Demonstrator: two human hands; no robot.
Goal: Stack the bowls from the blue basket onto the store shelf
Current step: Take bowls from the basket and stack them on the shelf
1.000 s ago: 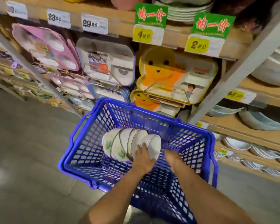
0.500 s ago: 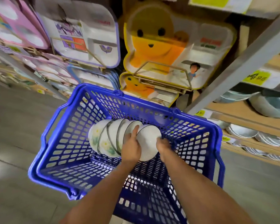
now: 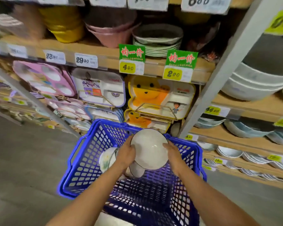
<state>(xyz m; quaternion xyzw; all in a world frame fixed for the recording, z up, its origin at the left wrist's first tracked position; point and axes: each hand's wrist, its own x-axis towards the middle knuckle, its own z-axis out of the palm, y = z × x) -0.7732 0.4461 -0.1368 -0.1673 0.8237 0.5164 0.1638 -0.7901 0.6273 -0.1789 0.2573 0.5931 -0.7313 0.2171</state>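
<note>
A white bowl with a dark rim (image 3: 149, 148) is held above the blue basket (image 3: 82, 162), its inside facing me. My left hand (image 3: 125, 156) grips its left edge and my right hand (image 3: 172, 154) grips its right edge. Below it, more white bowls (image 3: 107, 159) lie on their sides in the basket, some with a green flower print, partly hidden by my left hand. The store shelf (image 3: 245, 141) with bowls and plates stands to the right behind the basket.
Children's divided trays (image 3: 160, 97) stand on racks right behind the basket. Above them a wooden shelf (image 3: 104, 53) carries price tags, stacked plates and coloured bowls. A grey upright post (image 3: 219, 75) splits the shelving. Grey floor (image 3: 23, 160) lies to the left.
Both hands closed on one bowl and lifted it out of the row in the basket. The camera tilted up, showing more of the upper shelves.
</note>
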